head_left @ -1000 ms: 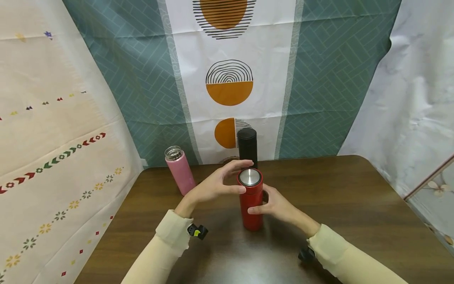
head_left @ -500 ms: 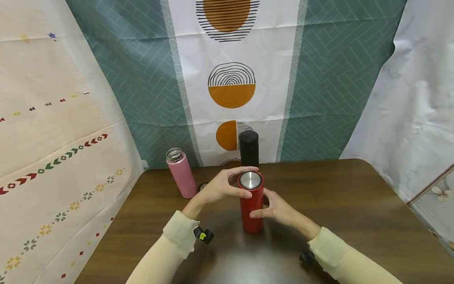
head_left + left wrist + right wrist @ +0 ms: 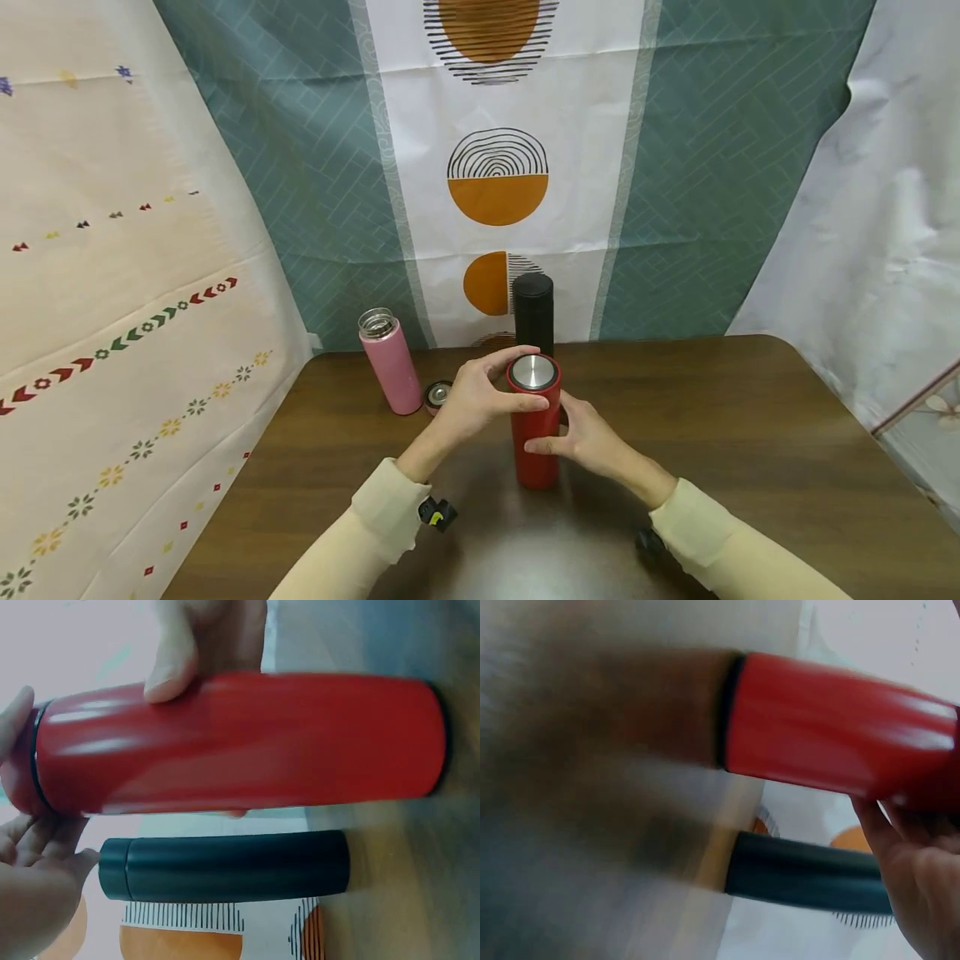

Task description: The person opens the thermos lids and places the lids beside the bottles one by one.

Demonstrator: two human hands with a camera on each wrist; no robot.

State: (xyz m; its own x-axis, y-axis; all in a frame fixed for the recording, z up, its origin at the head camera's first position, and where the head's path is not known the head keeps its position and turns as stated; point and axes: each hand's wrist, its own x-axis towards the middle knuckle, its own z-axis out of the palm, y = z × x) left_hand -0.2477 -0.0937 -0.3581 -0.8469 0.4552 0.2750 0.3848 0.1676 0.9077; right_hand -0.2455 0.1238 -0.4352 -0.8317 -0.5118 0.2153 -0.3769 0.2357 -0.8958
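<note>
A red thermos (image 3: 536,450) with a shiny steel disc on its top stands upright on the table in the head view. My left hand (image 3: 480,396) holds its lid (image 3: 21,761), thumb in front and fingers behind. Lower down, my right hand (image 3: 596,437) grips the body, its thumb across the front; in the right wrist view this hand (image 3: 926,881) reaches round from below. Between lid and body a dark seam shows in the left wrist view. A black thermos (image 3: 534,312) stands just behind the red one, partly hidden by it and my left fingers.
Left of my hands stands a pink bottle (image 3: 390,367) with an uncovered steel mouth. Beside its base lies a small round lid (image 3: 437,395). The brown wooden table (image 3: 697,417) meets a patterned cloth (image 3: 690,208) at the back.
My left hand has shifted right, its thumb now further across the front of the red lid. The small lid beside the pink bottle has come into view. My right hand keeps its hold.
</note>
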